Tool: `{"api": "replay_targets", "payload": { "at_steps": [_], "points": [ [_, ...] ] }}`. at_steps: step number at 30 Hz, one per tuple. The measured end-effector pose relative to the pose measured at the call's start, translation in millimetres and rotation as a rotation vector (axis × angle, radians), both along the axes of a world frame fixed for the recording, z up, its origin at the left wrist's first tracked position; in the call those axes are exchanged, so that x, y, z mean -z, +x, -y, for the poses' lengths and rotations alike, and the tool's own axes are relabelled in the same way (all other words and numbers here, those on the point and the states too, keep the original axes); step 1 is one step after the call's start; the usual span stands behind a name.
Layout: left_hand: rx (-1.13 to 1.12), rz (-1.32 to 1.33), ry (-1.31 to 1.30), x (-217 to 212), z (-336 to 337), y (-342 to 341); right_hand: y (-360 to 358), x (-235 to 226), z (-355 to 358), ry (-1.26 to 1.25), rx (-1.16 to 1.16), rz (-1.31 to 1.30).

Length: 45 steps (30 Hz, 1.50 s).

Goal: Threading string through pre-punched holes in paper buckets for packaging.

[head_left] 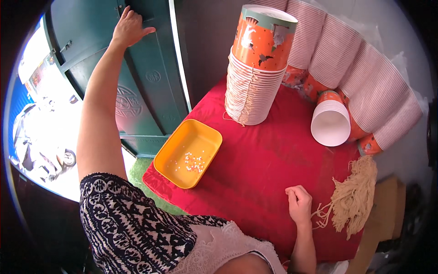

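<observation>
My left hand (129,28) is stretched out to the green door (150,77) at the upper left. Its thumb sticks out to the side and its fingers lie against the panel. My right hand (300,204) is loosely closed above the red cloth, with nothing showing in it. To its right lies a bundle of beige string (356,196), with loose ends near my wrist. A tall stack of paper tubs (255,86), orange with a green band at the top, stands at the far side, wound with pale string. A yellow plastic tray (188,153) holding small white bits sits left of centre.
The red-covered table (269,160) carries several more tall tub stacks (333,50) along its far right. A shorter white-rimmed stack (331,123) lies tipped toward me. A cardboard box (378,214) is at the right edge. Beyond the door, a parked scooter (45,146) shows in bright light.
</observation>
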State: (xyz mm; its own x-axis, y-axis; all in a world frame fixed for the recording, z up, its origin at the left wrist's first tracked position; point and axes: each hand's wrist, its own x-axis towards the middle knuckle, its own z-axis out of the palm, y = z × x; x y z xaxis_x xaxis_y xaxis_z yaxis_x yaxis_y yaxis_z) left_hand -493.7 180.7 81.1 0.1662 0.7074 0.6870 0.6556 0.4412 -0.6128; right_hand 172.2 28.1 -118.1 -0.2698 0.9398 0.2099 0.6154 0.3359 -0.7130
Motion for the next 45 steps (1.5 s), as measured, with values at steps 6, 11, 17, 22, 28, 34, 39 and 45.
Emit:
{"api": "replay_targets", "payload": {
  "at_steps": [6,11,17,22,28,34,39,45],
  "points": [
    [0.061,0.1,-0.011,0.2,23.9,15.8,3.9,16.0,-8.4,0.151,-0.047,0.009],
    [-0.074,-0.01,-0.036,22.0,13.2,3.5,5.6,21.7,-8.9,0.138,-0.044,0.01],
    [-0.131,0.137,-0.064,38.7,-3.9,27.7,4.4,22.5,-2.2,0.156,-0.074,0.022],
    [-0.165,0.254,-0.074,62.3,-0.1,31.0,-7.9,24.5,1.8,0.184,-0.164,0.021],
    [0.099,0.428,-0.039,76.7,34.2,112.7,-13.2,24.5,1.4,0.174,-0.239,0.006],
    [0.627,0.77,-0.273,70.0,124.7,296.4,-9.9,17.8,4.0,0.133,-0.243,-0.044],
    [0.595,0.944,-0.372,71.2,169.7,308.8,-7.0,18.9,6.7,0.135,-0.252,-0.049],
    [0.241,1.144,0.144,120.7,107.2,148.3,-18.5,18.4,10.8,0.078,-0.277,-0.016]
  ]
}}
